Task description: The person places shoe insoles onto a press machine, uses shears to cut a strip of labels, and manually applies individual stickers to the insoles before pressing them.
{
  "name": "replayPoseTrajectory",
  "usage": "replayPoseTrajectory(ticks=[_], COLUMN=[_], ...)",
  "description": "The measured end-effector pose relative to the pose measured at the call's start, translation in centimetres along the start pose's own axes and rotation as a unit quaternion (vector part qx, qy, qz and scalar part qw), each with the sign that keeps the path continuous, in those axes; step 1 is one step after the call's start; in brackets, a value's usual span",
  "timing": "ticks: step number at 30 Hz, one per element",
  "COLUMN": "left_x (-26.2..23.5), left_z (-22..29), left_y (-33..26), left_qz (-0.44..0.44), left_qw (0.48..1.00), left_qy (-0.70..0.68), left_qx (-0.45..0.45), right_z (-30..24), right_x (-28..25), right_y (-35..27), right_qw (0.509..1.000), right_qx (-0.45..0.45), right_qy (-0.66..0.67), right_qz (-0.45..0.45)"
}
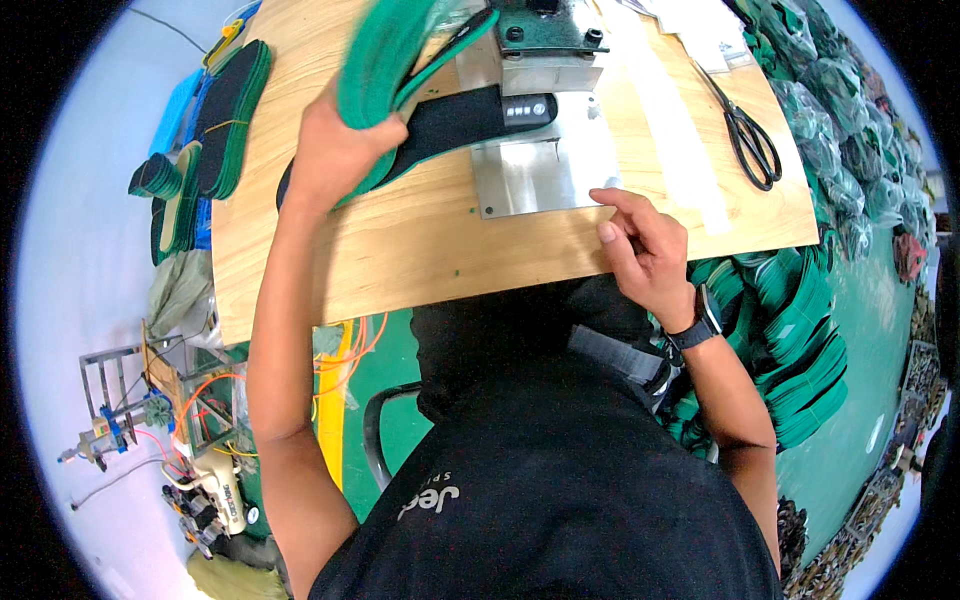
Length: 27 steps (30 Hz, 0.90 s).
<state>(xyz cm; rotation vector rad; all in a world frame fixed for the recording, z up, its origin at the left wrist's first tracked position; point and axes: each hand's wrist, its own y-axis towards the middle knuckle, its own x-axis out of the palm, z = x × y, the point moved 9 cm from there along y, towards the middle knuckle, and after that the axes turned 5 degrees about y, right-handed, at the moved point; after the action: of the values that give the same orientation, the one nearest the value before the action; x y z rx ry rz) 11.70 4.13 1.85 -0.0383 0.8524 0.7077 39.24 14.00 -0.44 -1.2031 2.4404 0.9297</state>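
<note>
On the wooden tabletop [420,250], our left hand [335,150] grasps a stack of green insoles [385,55] at upper centre. One black insole [455,120] lies under the press. Our right hand [645,245] rests with fingers [612,198] loose, empty.

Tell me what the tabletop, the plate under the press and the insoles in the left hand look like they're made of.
Tabletop: looks like light wood or wood-pattern laminate, matte, with visible grain lines. Plate: bare metal, probably steel or aluminium, brushed grey with soft reflections and corner screws. Insoles in the left hand: likely soft foam or felt, green with dark faces; the stack bends and shows no shine.
</note>
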Motion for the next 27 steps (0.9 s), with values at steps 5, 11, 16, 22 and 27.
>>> replayPoseTrajectory(ticks=[5, 11, 16, 22, 27], left_x=[-0.3, -2.6, -4.8, -7.9, -9.0], left_z=[0.2, -6.0, -2.4, 3.3, -3.1], left_y=[-1.9, -4.3, -7.1, -12.6, -16.2], left_qz=[-0.129, -0.254, -0.133, -0.072, -0.049], left_qw=[0.988, 0.959, 0.987, 0.982, 0.998], left_qy=[0.009, 0.126, 0.087, 0.167, -0.005], left_qx=[0.086, -0.027, -0.018, 0.055, -0.031], right_z=[-0.6, -8.4, -15.3, -13.5, -12.6], right_x=[-1.8, 1.0, 9.4, 16.6, 16.8], right_y=[-0.5, 3.2, 7.0, 9.7, 8.2], right_qw=[0.994, 0.985, 0.952, 0.893, 0.925], right_qx=[-0.033, -0.157, -0.288, -0.2, -0.252], right_qy=[0.084, 0.044, -0.074, -0.159, -0.117], right_qz=[0.068, -0.05, -0.077, -0.371, -0.259])
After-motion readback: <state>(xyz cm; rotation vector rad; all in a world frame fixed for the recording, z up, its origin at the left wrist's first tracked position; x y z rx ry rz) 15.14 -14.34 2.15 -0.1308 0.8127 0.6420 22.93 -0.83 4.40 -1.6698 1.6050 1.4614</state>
